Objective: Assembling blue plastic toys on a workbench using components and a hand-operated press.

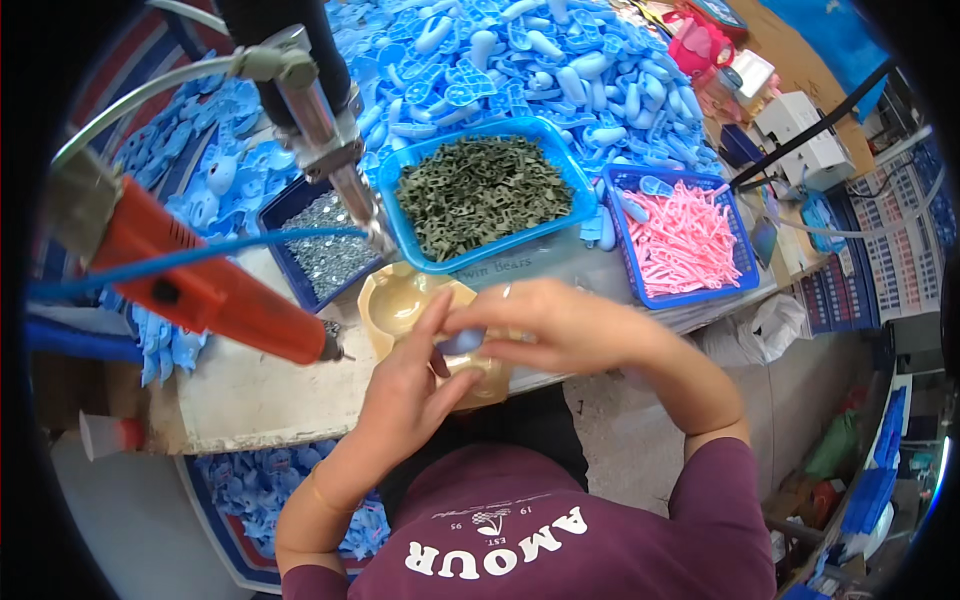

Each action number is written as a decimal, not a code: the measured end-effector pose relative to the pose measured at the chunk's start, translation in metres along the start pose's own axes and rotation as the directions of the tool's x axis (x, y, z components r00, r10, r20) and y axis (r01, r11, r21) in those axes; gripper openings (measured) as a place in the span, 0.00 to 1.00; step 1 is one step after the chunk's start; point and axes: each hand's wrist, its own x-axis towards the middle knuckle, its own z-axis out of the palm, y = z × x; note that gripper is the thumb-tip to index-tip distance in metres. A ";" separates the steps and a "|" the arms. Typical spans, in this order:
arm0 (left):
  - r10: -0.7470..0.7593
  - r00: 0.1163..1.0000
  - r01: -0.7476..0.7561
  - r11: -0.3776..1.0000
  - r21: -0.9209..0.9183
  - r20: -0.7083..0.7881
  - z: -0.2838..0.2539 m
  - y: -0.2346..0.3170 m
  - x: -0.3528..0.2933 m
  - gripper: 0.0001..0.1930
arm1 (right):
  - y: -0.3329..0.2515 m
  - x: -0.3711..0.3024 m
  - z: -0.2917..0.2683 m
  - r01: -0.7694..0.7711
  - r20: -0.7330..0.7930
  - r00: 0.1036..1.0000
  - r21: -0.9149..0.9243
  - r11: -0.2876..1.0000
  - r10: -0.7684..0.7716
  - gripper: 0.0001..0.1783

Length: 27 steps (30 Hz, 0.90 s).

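Note:
A small blue plastic part (pixel 463 342), blurred by motion, is between my two hands over a beige moulded holder (pixel 385 318) at the table's front edge. My left hand (pixel 408 388) is closed on the part from the left, thumb and fingers around it. From the right, my right hand (pixel 560 325) meets it with bent fingers, index and thumb pinched about the part. My fingers hide much of the piece and of the holder's hollows. I cannot make out any smaller piece at the fingertips.
Beyond my hands stands a light-blue tub of dark green small parts (pixel 485 195). A blue basket of pink parts (pixel 690 240) is right, a tray of small metal pieces (pixel 330 245) left. An orange power screwdriver (pixel 220 290) and a metal tool (pixel 340 150) hang close by. Blue plastic pieces (pixel 520 70) heap behind.

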 end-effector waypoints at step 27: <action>0.445 0.889 -0.434 0.740 0.514 0.109 0.041 -0.053 -0.022 0.20 | 0.181 -0.119 -0.127 -0.654 -0.638 0.756 -0.721 0.230 0.147 0.05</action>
